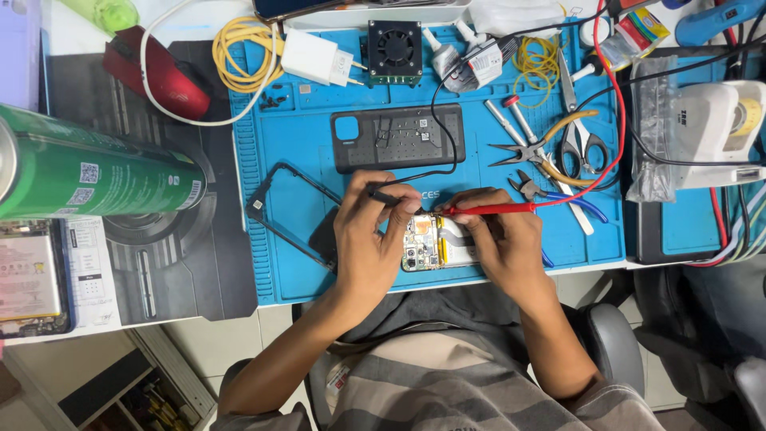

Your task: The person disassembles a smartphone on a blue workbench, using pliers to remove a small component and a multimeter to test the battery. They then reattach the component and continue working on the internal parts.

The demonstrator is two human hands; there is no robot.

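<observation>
An opened phone (435, 243) with its circuit board exposed lies on the blue work mat (303, 160) near the front edge. My left hand (371, 235) holds a black test probe (387, 196) whose tip points down at the board. My right hand (499, 239) holds a red test probe (491, 209), its tip also at the board. A black lead and a red lead run from the probes toward the back of the bench. The phone's black back cover (397, 137) lies just beyond my hands. A thin black frame (283, 209) rests to the left.
Pliers, cutters and scissors (550, 152) lie right of my hands. A small fan unit (394, 49), a white charger (313, 57) and yellow cable sit at the back. A green spray can (96, 174) lies far left, a white device (714, 128) far right.
</observation>
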